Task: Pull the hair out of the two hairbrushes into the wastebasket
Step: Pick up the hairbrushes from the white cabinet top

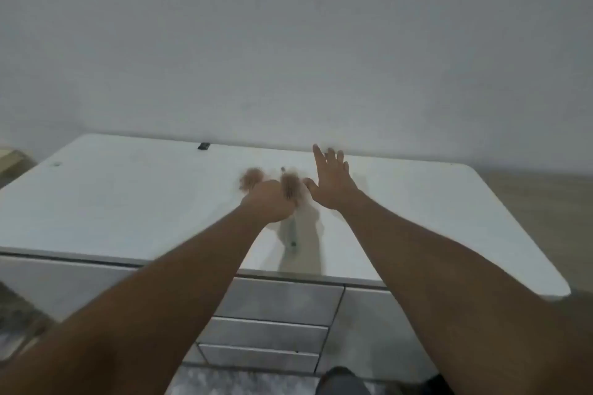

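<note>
Drawers [272,317] sit nearest you, under the worktop's [128,196] front edge. Left hand [268,204] is curled over a hairbrush [290,191] mid-worktop; whether it grips is blurred, cannot tell. A second hairy brush head [252,179] lies just beyond it. Right hand [330,183] is open, fingers spread, empty. No wastebasket in view. Judged barely begun: both brushes appear full.

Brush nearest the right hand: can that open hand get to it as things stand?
Probably yes. The right hand is open and empty beside the blurred brush, nothing between them, though the left hand already seems closed around it.
</note>
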### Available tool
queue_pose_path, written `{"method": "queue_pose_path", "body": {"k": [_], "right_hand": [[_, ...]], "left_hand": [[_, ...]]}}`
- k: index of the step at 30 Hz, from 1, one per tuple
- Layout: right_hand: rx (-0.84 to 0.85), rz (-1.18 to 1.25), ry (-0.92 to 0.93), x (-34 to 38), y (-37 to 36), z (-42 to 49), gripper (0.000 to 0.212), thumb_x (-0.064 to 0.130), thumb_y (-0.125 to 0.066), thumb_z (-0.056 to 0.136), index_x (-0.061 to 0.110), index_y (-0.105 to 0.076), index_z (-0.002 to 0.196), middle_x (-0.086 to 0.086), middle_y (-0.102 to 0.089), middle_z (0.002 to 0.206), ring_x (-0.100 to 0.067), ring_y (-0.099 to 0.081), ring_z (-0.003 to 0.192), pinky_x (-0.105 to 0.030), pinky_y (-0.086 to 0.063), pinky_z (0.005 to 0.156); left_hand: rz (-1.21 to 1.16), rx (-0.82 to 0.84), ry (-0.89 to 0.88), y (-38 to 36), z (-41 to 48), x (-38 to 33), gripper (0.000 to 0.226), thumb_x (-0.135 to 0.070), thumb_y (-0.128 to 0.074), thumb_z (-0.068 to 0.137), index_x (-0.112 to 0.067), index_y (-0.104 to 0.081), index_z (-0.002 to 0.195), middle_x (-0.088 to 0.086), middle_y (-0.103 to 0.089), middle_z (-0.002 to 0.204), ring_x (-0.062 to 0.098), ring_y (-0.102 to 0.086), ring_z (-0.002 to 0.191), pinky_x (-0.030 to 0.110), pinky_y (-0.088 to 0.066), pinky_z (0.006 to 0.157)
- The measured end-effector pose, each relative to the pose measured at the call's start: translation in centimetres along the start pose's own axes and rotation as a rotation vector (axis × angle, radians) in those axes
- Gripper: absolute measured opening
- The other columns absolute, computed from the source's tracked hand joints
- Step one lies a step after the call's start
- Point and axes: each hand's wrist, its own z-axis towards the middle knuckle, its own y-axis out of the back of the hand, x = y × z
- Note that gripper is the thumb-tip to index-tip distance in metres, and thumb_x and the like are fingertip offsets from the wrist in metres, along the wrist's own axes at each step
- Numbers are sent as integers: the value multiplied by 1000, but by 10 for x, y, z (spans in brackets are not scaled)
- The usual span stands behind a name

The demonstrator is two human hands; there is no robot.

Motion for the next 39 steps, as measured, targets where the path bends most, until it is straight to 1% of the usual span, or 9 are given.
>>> {"method": "queue_pose_path", "body": {"k": [4, 9, 12, 15, 20, 24, 28, 32, 39], "right_hand": [[-10, 0, -14, -3, -15, -3, 79, 41, -47, 101, 14, -1, 159, -28, -5, 162, -46, -1, 150, -54, -11, 122], [-87, -49, 4, -18, -32, -7, 79, 41, -49, 99, 12, -6, 159, -27, -16, 160, -47, -12, 147, -55, -17, 120], [-128, -23, 11, -24, -37, -15, 77, 39, -50, 98, 11, -11, 158, -26, -23, 156, -48, -19, 144, -57, -22, 117], [-143, -8, 9, -25, -36, -25, 76, 41, -49, 98, 11, -13, 157, -26, -26, 154, -48, -23, 142, -58, -25, 115], [-175, 18, 7, -24, -24, -26, 72, 41, -45, 100, 12, -11, 157, -24, -27, 154, -46, -21, 143, -56, -24, 116], [-168, 43, 58, -5, -21, -24, 67, 40, -42, 101, 15, -13, 156, -19, -31, 153, -42, -24, 142, -59, -28, 114], [-168, 55, 164, 31, -20, -10, 65, 40, -40, 102, 16, -14, 156, -16, -32, 153, -42, -26, 141, -60, -31, 111], [-142, 77, 305, 94, -24, 3, 61, 39, -39, 102, 14, -20, 155, -15, -32, 153, -39, -24, 144, -57, -30, 113], [-51, 132, 585, 236, -42, -9, 58, 40, -37, 103, 8, -26, 151, -16, -34, 152, -39, -23, 144, -55, -29, 115]], "left_hand": [[10, 106, -7, -13, -6, -6, 46, -53, -67, 83, -8, -59, 81, 5, -63, 72, 23, -68, 73, 35, -60, 72], [-79, 85, 16, -25, -5, -12, 18, -13, -73, 79, 1, -63, 82, 17, -68, 71, 30, -71, 58, 39, -60, 49], [-141, 1, 30, -33, -8, -10, 12, -6, -68, 76, 4, -63, 81, 19, -67, 68, 33, -71, 58, 46, -61, 53], [-277, -82, 86, -39, -14, -8, 7, -1, -54, 80, 3, -59, 77, 15, -56, 58, 28, -59, 48, 34, -58, 51], [-707, -87, 220, -34, -14, -8, 13, -2, -60, 88, -4, -51, 79, 18, -59, 86, 28, -66, 62, 36, -60, 58], [-890, -187, 245, -21, -21, -4, 6, 4, -56, 85, 0, -54, 80, 18, -61, 79, 21, -56, 50, 22, -45, 51], [-909, -330, 282, 8, -34, 16, 18, 4, -54, 78, -8, -45, 68, 15, -55, 54, 23, -51, 51, 26, -39, 55], [-931, -428, 320, 40, -53, 55, 8, -6, -57, 86, -1, -59, 91, 14, -65, 87, 22, -57, 56, 24, -45, 52], [-925, -625, 544, 82, -112, 160, 19, -15, -65, 87, 0, -62, 99, 13, -71, 94, 20, -65, 55, 24, -52, 45]]}}
